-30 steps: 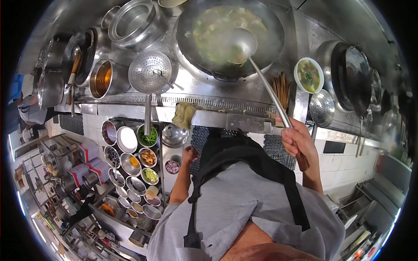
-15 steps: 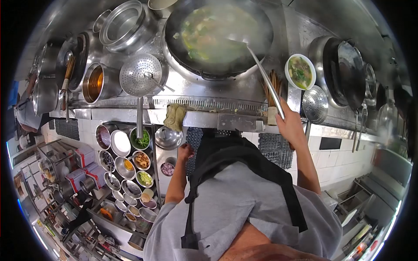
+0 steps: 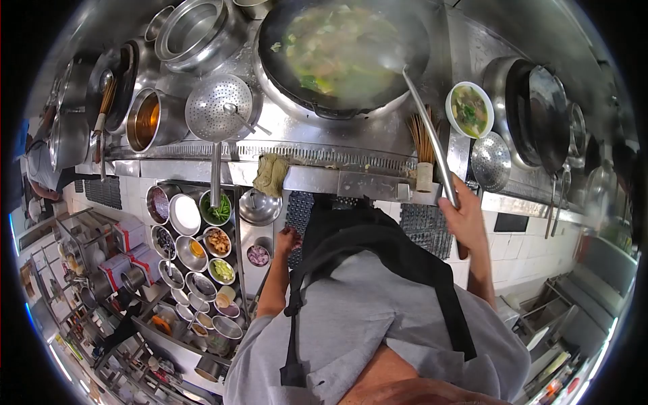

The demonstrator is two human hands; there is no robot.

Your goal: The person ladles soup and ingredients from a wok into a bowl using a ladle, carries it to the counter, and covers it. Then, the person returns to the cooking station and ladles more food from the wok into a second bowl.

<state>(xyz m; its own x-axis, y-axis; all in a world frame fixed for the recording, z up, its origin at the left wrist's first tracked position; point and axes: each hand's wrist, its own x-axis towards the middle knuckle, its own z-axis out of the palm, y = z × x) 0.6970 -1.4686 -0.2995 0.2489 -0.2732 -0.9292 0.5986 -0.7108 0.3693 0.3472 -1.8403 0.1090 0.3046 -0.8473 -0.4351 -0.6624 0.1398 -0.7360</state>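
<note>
My right hand (image 3: 464, 214) is closed round the long metal handle of a ladle (image 3: 430, 129). The ladle's head sits at the right side of a large black wok (image 3: 337, 109), blurred by steam. Inside the wok is a cloudy soup (image 3: 334, 50) with green leaves and pale pieces. Down by my left side, my left hand (image 3: 289, 239) is loosely curled, and nothing shows in it. A white bowl (image 3: 449, 111) of soup with greens stands right of the wok. Beside the ladle handle, a bamboo brush (image 3: 422, 152) stands upright.
A perforated strainer (image 3: 217, 108) lies left of the wok, near a pot of orange liquid (image 3: 144, 125). A folded cloth (image 3: 271, 174) hangs over the stove's front edge. Several ingredient bowls (image 3: 184, 214) fill the lower left. Another strainer (image 3: 491, 160) rests at right. A person (image 3: 42, 165) stands far left.
My right hand has moved a little right and down along with the ladle. Its head has shifted toward the wok's right side. The left hand stays low at my side.
</note>
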